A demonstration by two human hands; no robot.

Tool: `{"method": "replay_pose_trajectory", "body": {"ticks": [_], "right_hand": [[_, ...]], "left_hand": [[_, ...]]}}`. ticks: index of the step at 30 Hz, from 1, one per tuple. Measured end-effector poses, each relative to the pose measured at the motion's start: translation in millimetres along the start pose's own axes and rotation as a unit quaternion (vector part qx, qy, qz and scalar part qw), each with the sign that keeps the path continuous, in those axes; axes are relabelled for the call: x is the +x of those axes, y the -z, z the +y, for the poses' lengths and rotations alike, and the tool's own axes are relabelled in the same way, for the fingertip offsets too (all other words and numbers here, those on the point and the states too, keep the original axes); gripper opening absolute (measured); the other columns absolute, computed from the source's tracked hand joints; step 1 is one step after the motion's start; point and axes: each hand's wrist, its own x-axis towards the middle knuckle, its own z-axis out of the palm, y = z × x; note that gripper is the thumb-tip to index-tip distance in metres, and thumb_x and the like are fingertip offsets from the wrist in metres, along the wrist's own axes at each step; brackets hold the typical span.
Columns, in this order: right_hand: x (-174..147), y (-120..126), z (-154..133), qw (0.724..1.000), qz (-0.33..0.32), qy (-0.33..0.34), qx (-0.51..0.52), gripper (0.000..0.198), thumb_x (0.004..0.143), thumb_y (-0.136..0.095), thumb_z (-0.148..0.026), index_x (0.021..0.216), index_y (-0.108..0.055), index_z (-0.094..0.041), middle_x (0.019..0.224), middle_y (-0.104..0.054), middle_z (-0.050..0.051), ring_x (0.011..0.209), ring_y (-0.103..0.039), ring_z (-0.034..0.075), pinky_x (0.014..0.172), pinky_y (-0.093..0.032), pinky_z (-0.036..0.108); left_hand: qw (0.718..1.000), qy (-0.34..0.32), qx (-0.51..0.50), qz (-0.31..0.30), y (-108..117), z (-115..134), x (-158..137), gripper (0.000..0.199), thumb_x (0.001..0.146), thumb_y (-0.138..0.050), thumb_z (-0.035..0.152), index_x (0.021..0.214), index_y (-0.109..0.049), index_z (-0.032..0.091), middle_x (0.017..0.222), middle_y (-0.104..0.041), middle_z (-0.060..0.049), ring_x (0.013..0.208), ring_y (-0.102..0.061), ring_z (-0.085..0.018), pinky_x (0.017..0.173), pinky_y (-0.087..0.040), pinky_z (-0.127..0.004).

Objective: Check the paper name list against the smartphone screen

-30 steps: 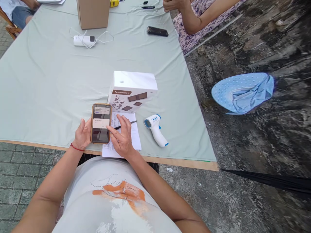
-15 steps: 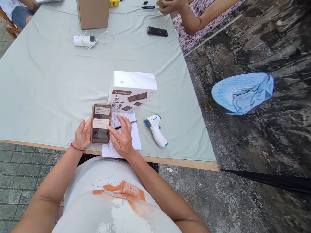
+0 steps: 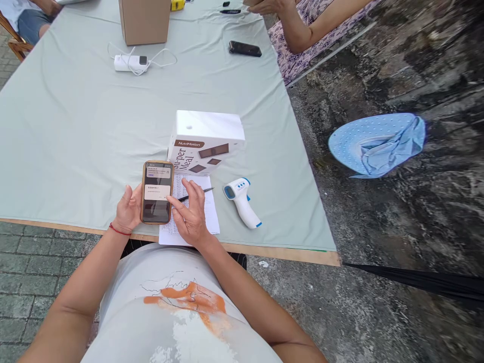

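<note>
My left hand (image 3: 129, 209) is wrapped around a smartphone (image 3: 157, 207) in a tan case, held upright above the table's near edge. A light pop-up box shows on its darkened screen. My right hand (image 3: 192, 214) has its fingers apart, and the index fingertip is at the right edge of the screen, by the pop-up. Beneath that hand lie a printed sheet of paper (image 3: 209, 219) and a black pen (image 3: 209, 189), partly hidden by the fingers. Just behind stands a white NutriMotion box (image 3: 209, 126). To the right, a white and blue infrared thermometer (image 3: 244, 204) lies on the cloth.
A pale green cloth covers the table (image 3: 86, 121). Farther back are a white device with a cable (image 3: 130, 63), a cardboard box (image 3: 145, 22) and a black case-like object (image 3: 245, 49). Another person's arm (image 3: 302, 30) is at the far right. A blue hat (image 3: 378, 143) lies beyond the table's right side.
My hands and the phone have barely moved. At the far right, the other person's hand has shifted slightly upward in view.
</note>
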Motion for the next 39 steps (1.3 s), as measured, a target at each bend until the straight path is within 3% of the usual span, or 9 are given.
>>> {"method": "replay_pose_trajectory", "body": {"ticks": [22, 29, 39], "right_hand": [[0.7, 0.4, -1.1, 1.0, 0.002, 0.004, -0.013, 0.049, 0.093, -0.048, -0.013, 0.135, -0.061, -0.032, 0.171, -0.018, 0.003, 0.152, -0.028, 0.032, 0.118, -0.036, 0.062], [2.6, 1.3, -1.4, 1.0, 0.019, 0.025, -0.002, 0.05, 0.092, -0.049, -0.011, 0.137, -0.06, -0.029, 0.171, -0.017, 0.005, 0.153, -0.027, 0.033, 0.119, -0.036, 0.062], [3.0, 0.9, -2.6, 0.999, 0.022, 0.021, -0.019, 0.048, 0.093, -0.047, -0.011, 0.135, -0.059, -0.03, 0.171, -0.019, 0.004, 0.152, -0.029, 0.032, 0.117, -0.039, 0.062]], "left_hand": [[1.0, 0.002, -0.005, 0.006, 0.3, 0.1, -0.2, 0.077, 0.09, -0.051, 0.069, 0.148, -0.051, 0.018, 0.14, -0.064, -0.015, 0.14, -0.052, -0.038, 0.116, -0.041, -0.052], [1.0, -0.01, 0.016, -0.021, 0.8, -0.1, 0.0, 0.081, 0.086, -0.058, 0.07, 0.147, -0.052, 0.018, 0.141, -0.064, -0.015, 0.139, -0.052, -0.039, 0.115, -0.041, -0.052], [1.0, -0.006, 0.0, -0.01, 0.6, -0.2, 0.4, 0.076, 0.09, -0.052, 0.068, 0.148, -0.051, 0.017, 0.14, -0.065, -0.015, 0.138, -0.053, -0.038, 0.114, -0.042, -0.052]]}}
